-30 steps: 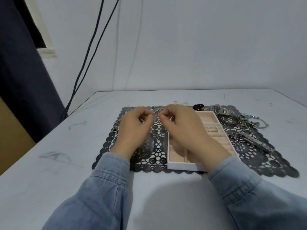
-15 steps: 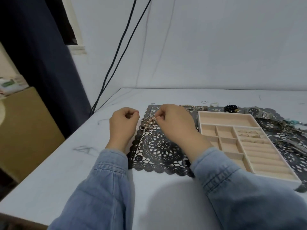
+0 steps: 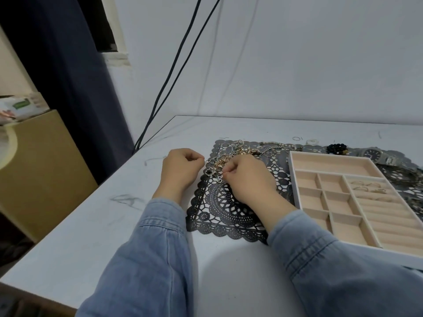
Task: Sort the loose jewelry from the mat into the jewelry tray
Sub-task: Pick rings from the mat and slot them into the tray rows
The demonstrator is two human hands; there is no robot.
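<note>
The loose jewelry [image 3: 220, 163], a tangle of gold and silver chains and rings, lies on the far left corner of the black lace mat [image 3: 219, 213], not far from the left edge of the table [image 3: 91, 225]. More chains trail along the mat's far edge behind it.

The right hand [image 3: 248, 180] rests on the mat with its fingers [image 3: 229, 169] curled. Thumb and forefinger are closed tight on a piece at the near side of the tangle.

The left hand [image 3: 180, 171] sits on the bare table just beside the mat's left edge. Its fingers [image 3: 194, 156] are curled into a loose fist with the thumb against the forefinger. Whether anything is held inside cannot be told. Both arms wear blue denim sleeves [image 3: 164, 248].

The jewelry tray [image 3: 329, 154] stands on the mat to the right of the right hand, toward the right side of the table. It has a white rim and beige compartments. A few rings [image 3: 368, 187] sit in its padded ring rows on the right. The small square compartments and the long far one show only beige lining.

Beyond the tray's far edge lie a black bead bracelet [image 3: 336, 148] and a metal watch [image 3: 375, 154]. A small ring [image 3: 296, 138] lies on the bare table past the mat. Two black cables [image 3: 174, 65] run down the wall to the table's far left corner.
</note>
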